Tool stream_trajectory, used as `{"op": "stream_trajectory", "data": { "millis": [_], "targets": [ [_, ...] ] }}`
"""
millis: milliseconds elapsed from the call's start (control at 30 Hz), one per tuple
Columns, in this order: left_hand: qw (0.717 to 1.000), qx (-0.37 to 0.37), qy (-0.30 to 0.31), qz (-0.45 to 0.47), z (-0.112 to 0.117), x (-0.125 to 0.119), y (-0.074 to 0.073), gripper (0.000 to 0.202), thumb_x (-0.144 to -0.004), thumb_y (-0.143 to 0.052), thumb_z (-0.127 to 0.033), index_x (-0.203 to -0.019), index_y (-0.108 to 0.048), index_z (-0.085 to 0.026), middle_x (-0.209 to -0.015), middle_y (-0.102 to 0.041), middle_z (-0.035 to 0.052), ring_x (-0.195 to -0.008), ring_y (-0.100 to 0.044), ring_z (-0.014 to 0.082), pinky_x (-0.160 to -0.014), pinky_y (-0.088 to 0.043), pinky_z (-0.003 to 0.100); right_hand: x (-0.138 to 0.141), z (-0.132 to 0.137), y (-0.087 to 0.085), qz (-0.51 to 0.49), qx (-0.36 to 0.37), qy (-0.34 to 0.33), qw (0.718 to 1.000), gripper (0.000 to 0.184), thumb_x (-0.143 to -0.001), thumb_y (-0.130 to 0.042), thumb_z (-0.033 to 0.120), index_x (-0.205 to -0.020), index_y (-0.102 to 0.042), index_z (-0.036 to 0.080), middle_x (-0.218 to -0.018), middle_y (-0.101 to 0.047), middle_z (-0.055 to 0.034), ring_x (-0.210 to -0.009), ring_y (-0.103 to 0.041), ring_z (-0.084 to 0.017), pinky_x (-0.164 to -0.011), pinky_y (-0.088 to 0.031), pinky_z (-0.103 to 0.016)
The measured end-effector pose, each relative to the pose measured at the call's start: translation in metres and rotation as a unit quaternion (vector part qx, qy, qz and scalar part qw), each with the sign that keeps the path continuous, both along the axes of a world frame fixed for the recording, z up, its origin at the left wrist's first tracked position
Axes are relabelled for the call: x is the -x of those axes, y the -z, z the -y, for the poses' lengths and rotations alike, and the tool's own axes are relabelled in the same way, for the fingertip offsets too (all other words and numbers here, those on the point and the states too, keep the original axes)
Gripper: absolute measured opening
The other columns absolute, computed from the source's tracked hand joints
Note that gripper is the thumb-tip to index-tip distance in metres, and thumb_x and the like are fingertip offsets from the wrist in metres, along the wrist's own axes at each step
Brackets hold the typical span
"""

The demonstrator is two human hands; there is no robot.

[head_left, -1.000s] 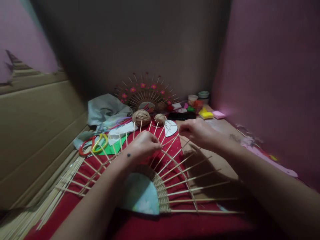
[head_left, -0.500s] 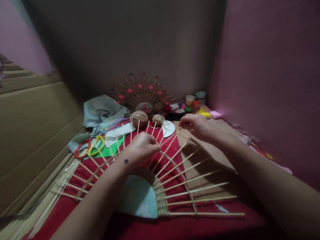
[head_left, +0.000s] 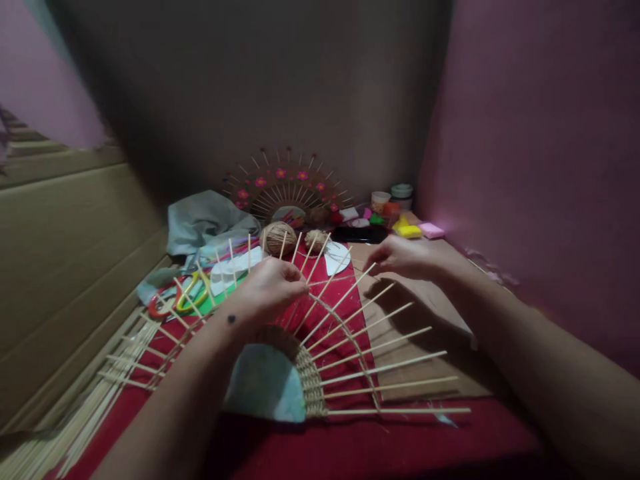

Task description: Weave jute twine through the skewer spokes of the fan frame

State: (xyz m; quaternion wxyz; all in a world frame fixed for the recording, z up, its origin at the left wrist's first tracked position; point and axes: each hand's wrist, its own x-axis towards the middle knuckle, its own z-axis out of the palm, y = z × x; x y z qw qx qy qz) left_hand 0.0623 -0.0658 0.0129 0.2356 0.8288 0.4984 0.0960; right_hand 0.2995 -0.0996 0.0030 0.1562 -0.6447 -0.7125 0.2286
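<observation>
A half-round fan frame of thin wooden sticks (head_left: 383, 363) spreads out in front of me, with a woven twine band (head_left: 313, 383) around its pale blue-green half-disc (head_left: 267, 387). Farther out, a curved row of twine (head_left: 350, 333) crosses the sticks. At the top of this row, my left hand (head_left: 275, 283) is closed, pinching the twine where it meets a stick. My right hand (head_left: 397, 259) is closed over the right side, its fingertips together at a strand of twine (head_left: 333, 281) that stretches from the left hand.
Twine balls (head_left: 280, 239) lie beyond the frame, near a white paper piece (head_left: 337, 259). Scissors (head_left: 193, 293) and loose sticks (head_left: 107, 400) are at left. A flowered fan (head_left: 287, 180) leans on the back wall. Cardboard (head_left: 425, 360) lies on the red cloth (head_left: 350, 447).
The fan frame has shifted left and slightly up with my left hand. My right hand has moved a little down and right.
</observation>
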Motion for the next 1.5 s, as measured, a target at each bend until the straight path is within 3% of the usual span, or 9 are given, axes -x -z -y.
{"op": "stream_trajectory", "data": {
  "millis": [200, 433, 633, 833, 1033, 1100, 1267, 1367, 1500],
  "targets": [
    [1.0, -0.015, 0.003, -0.019, -0.003, -0.001, 0.003, 0.022, -0.068, -0.049, -0.032, -0.056, -0.057, -0.015, -0.045, -0.042, -0.002, -0.041, -0.033, 0.0081, -0.043, -0.021, 0.026, -0.005, -0.002, 0.0, -0.04, -0.093, -0.001, 0.995, 0.016, -0.071, -0.055, 0.009, -0.079, -0.068, 0.014, -0.079, -0.069, -0.0055, -0.071, -0.06, -0.014, -0.063, -0.044, -0.024],
    [1.0, -0.014, -0.006, 0.005, -0.005, -0.002, 0.006, 0.021, -0.065, -0.051, -0.031, -0.054, -0.058, -0.014, -0.041, -0.041, -0.0023, -0.039, -0.032, 0.0079, -0.042, -0.02, 0.025, -0.006, 0.005, -0.007, -0.134, -0.093, -0.063, 0.985, 0.009, -0.07, -0.056, 0.017, -0.075, -0.064, 0.015, -0.073, -0.065, -0.0033, -0.068, -0.057, -0.012, -0.063, -0.043, -0.024],
    [0.999, -0.005, -0.017, 0.045, -0.007, 0.003, 0.003, 0.02, -0.065, -0.053, -0.031, -0.053, -0.057, -0.015, -0.039, -0.038, -0.0036, -0.037, -0.031, 0.0075, -0.04, -0.021, 0.024, -0.004, 0.007, -0.007, -0.21, -0.036, -0.035, 0.976, 0.005, -0.065, -0.062, 0.02, -0.063, -0.061, 0.016, -0.055, -0.056, 0.0022, -0.054, -0.052, -0.009, -0.052, -0.042, -0.023],
    [0.997, 0.014, -0.017, 0.077, 0.0, 0.008, -0.006, 0.017, -0.066, -0.055, -0.031, -0.06, -0.06, -0.016, -0.041, -0.037, -0.0049, -0.035, -0.032, 0.0066, -0.036, -0.021, 0.021, -0.001, 0.003, -0.003, -0.181, 0.058, -0.023, 0.981, 0.012, -0.065, -0.066, 0.018, -0.074, -0.071, 0.015, -0.064, -0.065, -0.0024, -0.057, -0.054, -0.011, -0.057, -0.045, -0.025],
    [0.984, 0.098, -0.032, 0.146, 0.005, 0.019, -0.02, 0.018, -0.066, -0.06, -0.034, -0.061, -0.058, -0.017, -0.038, -0.036, -0.0059, -0.031, -0.03, 0.0054, -0.033, -0.02, 0.019, 0.0, 0.001, 0.007, -0.387, 0.167, -0.065, 0.905, 0.019, -0.062, -0.069, 0.017, -0.081, -0.071, 0.017, -0.068, -0.064, -0.0012, -0.055, -0.052, -0.008, -0.052, -0.043, -0.022],
    [0.98, 0.096, -0.037, 0.17, 0.007, 0.026, -0.027, 0.019, -0.066, -0.062, -0.035, -0.063, -0.059, -0.017, -0.038, -0.038, -0.0054, -0.031, -0.031, 0.0054, -0.032, -0.021, 0.019, 0.004, 0.001, 0.009, -0.422, 0.18, -0.072, 0.886, 0.022, -0.061, -0.071, 0.017, -0.083, -0.071, 0.016, -0.067, -0.064, -0.0011, -0.055, -0.054, -0.008, -0.053, -0.043, -0.022],
    [0.97, 0.034, -0.067, 0.231, 0.017, 0.038, -0.045, 0.018, -0.066, -0.063, -0.034, -0.069, -0.063, -0.016, -0.037, -0.04, -0.0052, -0.031, -0.031, 0.0048, -0.031, -0.021, 0.017, 0.024, 0.006, 0.011, -0.442, 0.12, -0.132, 0.879, 0.023, -0.064, -0.069, 0.022, -0.087, -0.07, 0.015, -0.074, -0.066, -0.0036, -0.062, -0.057, -0.011, -0.062, -0.046, -0.026],
    [0.969, -0.003, -0.05, 0.242, 0.022, 0.036, -0.055, 0.017, -0.067, -0.062, -0.032, -0.07, -0.064, -0.015, -0.038, -0.043, -0.0041, -0.032, -0.036, 0.0059, -0.032, -0.026, 0.018, 0.037, 0.012, 0.016, -0.439, 0.069, -0.145, 0.884, 0.026, -0.066, -0.068, 0.026, -0.091, -0.069, 0.017, -0.081, -0.068, -0.0039, -0.067, -0.059, -0.012, -0.066, -0.047, -0.027],
    [0.972, -0.053, -0.035, 0.228, 0.016, 0.029, -0.057, 0.012, -0.067, -0.059, -0.026, -0.07, -0.064, -0.015, -0.039, -0.046, -0.0034, -0.035, -0.04, 0.0072, -0.033, -0.029, 0.018, 0.057, 0.025, 0.025, -0.448, 0.006, -0.163, 0.879, 0.04, -0.072, -0.062, 0.027, -0.111, -0.061, 0.02, -0.095, -0.066, -0.0048, -0.087, -0.061, -0.019, -0.077, -0.048, -0.033]
  ]
}}
